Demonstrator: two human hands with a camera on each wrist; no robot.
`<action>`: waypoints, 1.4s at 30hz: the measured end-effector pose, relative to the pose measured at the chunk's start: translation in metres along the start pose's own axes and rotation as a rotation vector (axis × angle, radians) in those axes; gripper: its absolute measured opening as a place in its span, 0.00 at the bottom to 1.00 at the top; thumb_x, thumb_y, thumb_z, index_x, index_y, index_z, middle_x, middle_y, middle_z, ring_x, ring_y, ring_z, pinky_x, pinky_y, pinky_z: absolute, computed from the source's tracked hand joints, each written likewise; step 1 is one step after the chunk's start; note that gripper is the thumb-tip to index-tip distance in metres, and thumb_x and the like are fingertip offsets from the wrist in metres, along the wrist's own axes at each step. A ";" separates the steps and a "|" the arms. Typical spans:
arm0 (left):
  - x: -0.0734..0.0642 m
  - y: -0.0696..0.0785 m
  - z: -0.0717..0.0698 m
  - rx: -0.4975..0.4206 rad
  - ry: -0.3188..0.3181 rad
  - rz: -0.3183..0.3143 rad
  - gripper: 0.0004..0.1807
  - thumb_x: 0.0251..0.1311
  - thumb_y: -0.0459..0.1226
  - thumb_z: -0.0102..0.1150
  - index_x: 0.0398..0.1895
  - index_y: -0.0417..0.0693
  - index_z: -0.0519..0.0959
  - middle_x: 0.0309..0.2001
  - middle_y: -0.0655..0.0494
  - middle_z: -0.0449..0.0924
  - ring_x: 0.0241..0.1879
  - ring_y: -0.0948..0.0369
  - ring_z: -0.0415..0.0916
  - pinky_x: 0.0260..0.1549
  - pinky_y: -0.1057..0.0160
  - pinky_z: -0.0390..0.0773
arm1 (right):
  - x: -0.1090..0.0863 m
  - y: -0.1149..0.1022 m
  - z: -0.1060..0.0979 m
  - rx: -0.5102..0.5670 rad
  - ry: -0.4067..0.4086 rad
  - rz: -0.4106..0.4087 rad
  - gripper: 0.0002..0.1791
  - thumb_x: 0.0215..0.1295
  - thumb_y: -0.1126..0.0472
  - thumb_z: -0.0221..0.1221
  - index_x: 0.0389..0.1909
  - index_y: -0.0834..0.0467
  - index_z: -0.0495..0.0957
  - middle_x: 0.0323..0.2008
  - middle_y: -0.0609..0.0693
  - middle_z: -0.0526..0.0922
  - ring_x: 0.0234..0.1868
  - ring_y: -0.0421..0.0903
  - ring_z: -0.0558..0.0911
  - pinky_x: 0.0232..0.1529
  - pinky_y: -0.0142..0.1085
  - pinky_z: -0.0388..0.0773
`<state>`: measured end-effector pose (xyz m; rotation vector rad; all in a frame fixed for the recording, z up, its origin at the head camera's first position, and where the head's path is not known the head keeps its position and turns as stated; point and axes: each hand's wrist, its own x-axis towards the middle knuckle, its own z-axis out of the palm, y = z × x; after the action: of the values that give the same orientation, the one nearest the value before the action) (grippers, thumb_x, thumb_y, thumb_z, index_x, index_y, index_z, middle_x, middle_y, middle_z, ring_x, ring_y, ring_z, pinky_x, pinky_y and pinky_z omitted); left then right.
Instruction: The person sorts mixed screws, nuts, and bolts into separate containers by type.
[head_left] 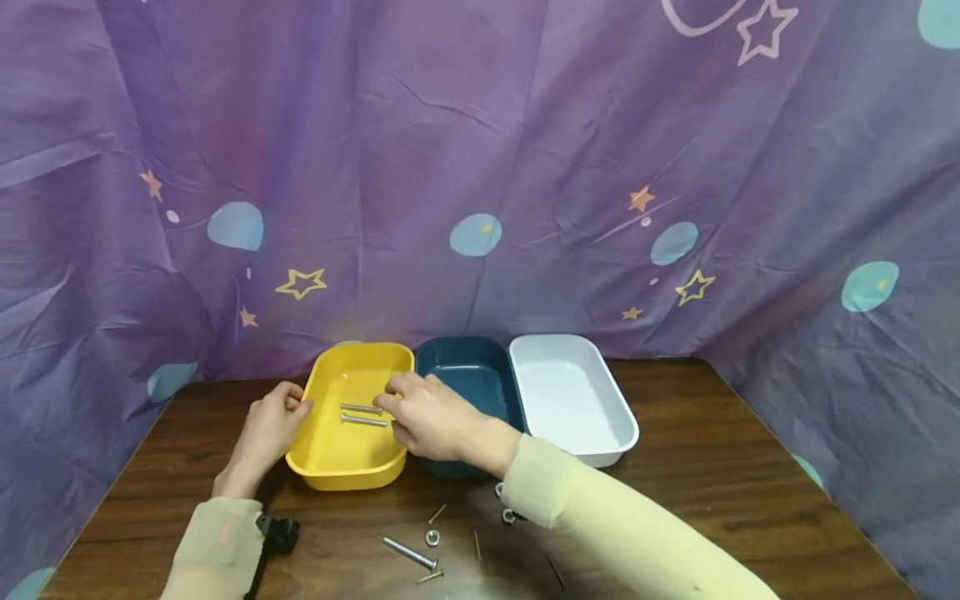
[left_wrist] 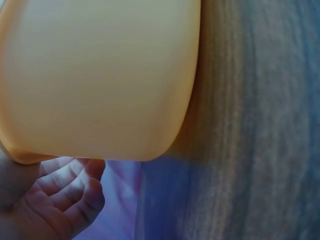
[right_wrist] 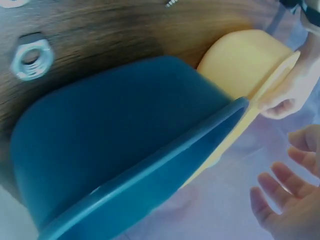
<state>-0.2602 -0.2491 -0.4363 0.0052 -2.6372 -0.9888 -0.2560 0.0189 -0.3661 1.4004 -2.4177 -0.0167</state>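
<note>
My left hand (head_left: 264, 429) holds the left rim of the yellow tray (head_left: 348, 481), as the right wrist view also shows. Seen from the left wrist, the left fingers (left_wrist: 80, 197) curl beside the tray's wall. Over the tray's right side hovers my right hand (head_left: 435, 417), its fingers (right_wrist: 282, 187) loosely bent and spread, with nothing visible between them. Two long silver bolts lie side by side inside the yellow tray, an upper bolt (head_left: 360, 408) and a lower bolt (head_left: 364, 421), close to the right fingertips. The right forearm crosses the dark blue tray (head_left: 480, 387).
A white tray (head_left: 573, 400) stands right of the blue one. On the brown table (head_left: 360, 533) lie a thick bolt (head_left: 408, 552), a hex nut (head_left: 432, 538), more nuts by the right sleeve, and several thin screws. A purple star-patterned cloth (head_left: 420, 167) hangs behind.
</note>
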 end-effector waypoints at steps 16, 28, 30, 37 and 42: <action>-0.004 -0.003 0.001 -0.014 -0.008 -0.013 0.11 0.65 0.35 0.57 0.42 0.34 0.75 0.32 0.45 0.81 0.31 0.51 0.77 0.31 0.55 0.73 | -0.064 -0.027 0.010 0.000 0.030 -0.215 0.15 0.58 0.57 0.63 0.48 0.51 0.79 0.41 0.43 0.75 0.42 0.42 0.73 0.38 0.33 0.69; -0.002 -0.003 0.000 -0.006 -0.014 -0.024 0.12 0.65 0.36 0.57 0.43 0.33 0.75 0.32 0.45 0.80 0.31 0.51 0.77 0.30 0.57 0.74 | -0.091 -0.054 0.015 0.303 -0.111 0.002 0.07 0.58 0.53 0.65 0.38 0.47 0.83 0.33 0.36 0.76 0.36 0.33 0.72 0.35 0.26 0.67; -0.002 -0.003 -0.001 -0.009 -0.014 -0.022 0.11 0.65 0.35 0.57 0.42 0.33 0.74 0.32 0.44 0.80 0.31 0.51 0.77 0.30 0.56 0.74 | -0.093 -0.060 0.016 0.336 -0.131 0.045 0.06 0.57 0.53 0.66 0.36 0.45 0.83 0.32 0.34 0.75 0.35 0.32 0.71 0.33 0.26 0.66; -0.001 -0.001 0.000 -0.007 -0.021 -0.031 0.11 0.65 0.36 0.57 0.42 0.33 0.74 0.32 0.45 0.80 0.32 0.51 0.77 0.31 0.55 0.74 | -0.096 -0.066 0.024 0.336 -0.169 0.142 0.07 0.52 0.54 0.69 0.32 0.43 0.83 0.28 0.33 0.72 0.32 0.32 0.70 0.29 0.27 0.65; 0.000 -0.001 0.001 -0.004 -0.011 -0.023 0.11 0.65 0.35 0.57 0.41 0.33 0.74 0.31 0.45 0.80 0.31 0.51 0.77 0.31 0.55 0.74 | -0.097 -0.065 0.027 0.380 -0.210 0.191 0.07 0.50 0.55 0.70 0.28 0.42 0.81 0.26 0.33 0.68 0.29 0.31 0.68 0.26 0.26 0.63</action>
<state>-0.2605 -0.2493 -0.4375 0.0287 -2.6511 -1.0044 -0.1658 0.0631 -0.4314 1.3659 -2.8320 0.3789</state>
